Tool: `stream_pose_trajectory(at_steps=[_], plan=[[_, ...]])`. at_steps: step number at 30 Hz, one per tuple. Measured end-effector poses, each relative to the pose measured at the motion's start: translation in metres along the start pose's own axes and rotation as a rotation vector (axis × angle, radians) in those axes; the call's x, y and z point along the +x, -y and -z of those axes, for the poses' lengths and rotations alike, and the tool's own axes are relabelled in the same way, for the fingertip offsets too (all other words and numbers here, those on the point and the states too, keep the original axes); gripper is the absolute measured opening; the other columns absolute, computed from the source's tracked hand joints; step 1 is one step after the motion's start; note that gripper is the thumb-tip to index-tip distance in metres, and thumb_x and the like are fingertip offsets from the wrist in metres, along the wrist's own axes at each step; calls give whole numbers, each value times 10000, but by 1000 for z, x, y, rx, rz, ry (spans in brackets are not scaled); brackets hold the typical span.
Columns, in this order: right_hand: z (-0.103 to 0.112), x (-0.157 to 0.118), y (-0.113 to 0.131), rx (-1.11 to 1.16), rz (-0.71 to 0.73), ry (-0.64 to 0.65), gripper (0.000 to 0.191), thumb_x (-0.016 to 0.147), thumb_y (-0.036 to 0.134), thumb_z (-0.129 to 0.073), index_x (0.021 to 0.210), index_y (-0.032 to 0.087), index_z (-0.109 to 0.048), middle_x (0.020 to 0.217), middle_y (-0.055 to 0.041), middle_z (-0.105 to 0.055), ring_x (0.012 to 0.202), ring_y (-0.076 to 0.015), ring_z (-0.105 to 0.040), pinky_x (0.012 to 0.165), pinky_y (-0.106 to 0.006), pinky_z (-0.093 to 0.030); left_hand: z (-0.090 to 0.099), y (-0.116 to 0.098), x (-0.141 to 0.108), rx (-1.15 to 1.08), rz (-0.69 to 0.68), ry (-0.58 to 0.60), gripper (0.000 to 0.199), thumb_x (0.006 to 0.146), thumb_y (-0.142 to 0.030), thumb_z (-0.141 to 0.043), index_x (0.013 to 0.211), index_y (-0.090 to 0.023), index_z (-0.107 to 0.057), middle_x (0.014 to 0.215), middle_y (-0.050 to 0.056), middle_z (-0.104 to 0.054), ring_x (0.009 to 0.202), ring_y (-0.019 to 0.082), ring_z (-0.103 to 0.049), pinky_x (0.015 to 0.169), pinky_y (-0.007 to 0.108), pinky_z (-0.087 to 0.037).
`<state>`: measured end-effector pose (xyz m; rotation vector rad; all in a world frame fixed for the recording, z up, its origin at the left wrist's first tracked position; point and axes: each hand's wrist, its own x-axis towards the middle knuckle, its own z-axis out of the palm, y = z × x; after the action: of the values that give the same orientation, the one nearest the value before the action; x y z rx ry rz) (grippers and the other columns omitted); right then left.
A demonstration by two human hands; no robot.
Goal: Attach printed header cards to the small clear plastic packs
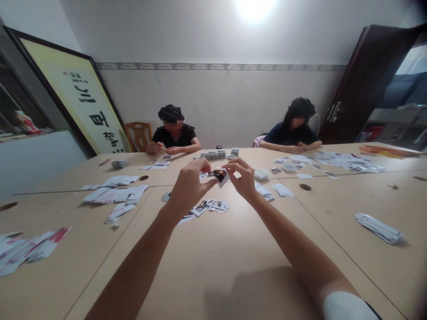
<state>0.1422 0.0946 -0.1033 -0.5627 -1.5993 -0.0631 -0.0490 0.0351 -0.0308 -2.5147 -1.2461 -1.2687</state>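
Note:
A small photo card (220, 176) with a dark picture and a white border is held up above the table, tilted. My left hand (193, 182) pinches its left side between thumb and fingers. At the card's upper right edge, my right hand (242, 178) has its fingertips closed on it. Below the hands lie several loose photo cards (201, 207) on the wooden table (230, 249). A grey disc (166, 196) is partly hidden behind my left wrist.
Stacked cards (213, 154) stand at the far side. White paper piles (115, 193) lie left; a bundle (379, 228) and spread papers (350, 162) lie right. Two people (175, 135) sit opposite. The tabletop has round holes (305, 187).

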Motion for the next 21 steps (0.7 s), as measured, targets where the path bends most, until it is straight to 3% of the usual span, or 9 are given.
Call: stream_pose_trajectory(at_steps=[10,21], plan=[[5,0,-4,-171,122,-54,130,956,184,-631,918,214,-752,832,-36,-661,667,-134,-646,573,-276,-544,7,-10,-9,136,-126,-99,225,826,-214,-780,777,-202,-561,835,21,-638,839,231,-627,772,363,-474],[6,-2,-8,-194,53,-37,176,986,242,-582,933,261,-749,834,-31,-664,703,-156,-647,590,-303,-535,16,-24,-17,279,-185,-18,197,824,-100,-683,727,-203,-545,848,32,-636,800,210,-604,758,375,-503]])
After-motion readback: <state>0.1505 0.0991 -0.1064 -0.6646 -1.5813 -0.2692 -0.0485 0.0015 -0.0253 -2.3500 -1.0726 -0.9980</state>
